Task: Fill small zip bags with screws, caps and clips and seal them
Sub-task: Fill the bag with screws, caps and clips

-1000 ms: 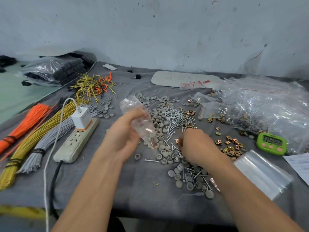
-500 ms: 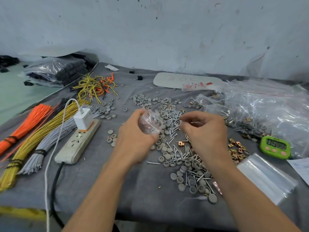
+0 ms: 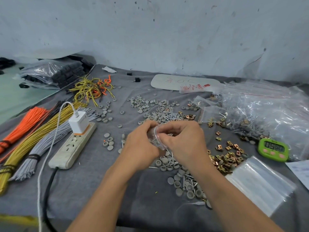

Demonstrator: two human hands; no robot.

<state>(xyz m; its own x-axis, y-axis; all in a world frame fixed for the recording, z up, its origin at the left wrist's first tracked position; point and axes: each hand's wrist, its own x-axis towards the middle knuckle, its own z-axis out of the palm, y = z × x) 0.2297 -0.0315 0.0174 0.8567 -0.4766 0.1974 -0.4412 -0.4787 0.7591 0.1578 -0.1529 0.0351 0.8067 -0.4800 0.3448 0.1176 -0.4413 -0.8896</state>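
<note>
While both hands meet above the cloth (image 3: pixel 93 190), the left hand (image 3: pixel 142 146) and the right hand (image 3: pixel 184 141) each pinch a small bag (image 3: pixel 154 137) between them, with fingers and thumbs curled on its red-lined top edge. The bag hangs just between the two palms, and what it holds cannot be made out. Beyond the fingertips lie screws (image 3: pixel 172 116) in a loose heap. Grey caps (image 3: pixel 150 104) are scattered farther out, and more caps and screws lie under and just behind the right wrist. Brass clips (image 3: pixel 229 156) are spread close to the right of the right hand. A green timer (image 3: pixel 273 149) sits farther right, and a flat stack of empty bags (image 3: pixel 260 183) lies beside the right forearm. Well beyond the right hand sits a heap of filled bags (image 3: pixel 267 111). Left of the left hand lies a power strip (image 3: pixel 71 148) with a white charger (image 3: pixel 78 122) plugged in, and bundled wires (image 3: pixel 25 139) lie past it.
</note>
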